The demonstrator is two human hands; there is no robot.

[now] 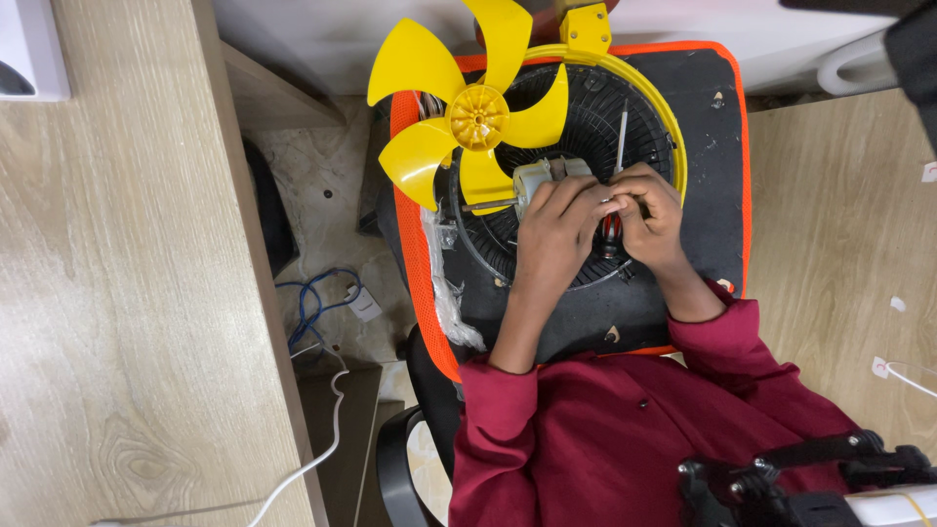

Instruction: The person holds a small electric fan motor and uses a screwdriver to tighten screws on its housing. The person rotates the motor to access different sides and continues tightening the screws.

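Blue cable (310, 304), white cable (322, 444), wooden desk (127, 293)

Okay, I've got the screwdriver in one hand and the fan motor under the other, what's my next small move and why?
Probably seat the screwdriver tip squarely before turning. Your left hand rests on the small motor over the black fan grille, and your right hand grips the driver's handle beside it. The tip's contact is hidden, so steady the motor first.

Support: black board with orange rim (717, 146), centre of view.
On it, 12 o'clock: black round fan grille (586, 127) with yellow ring (664, 117).
On it, 10 o'clock: yellow fan blade (478, 107).
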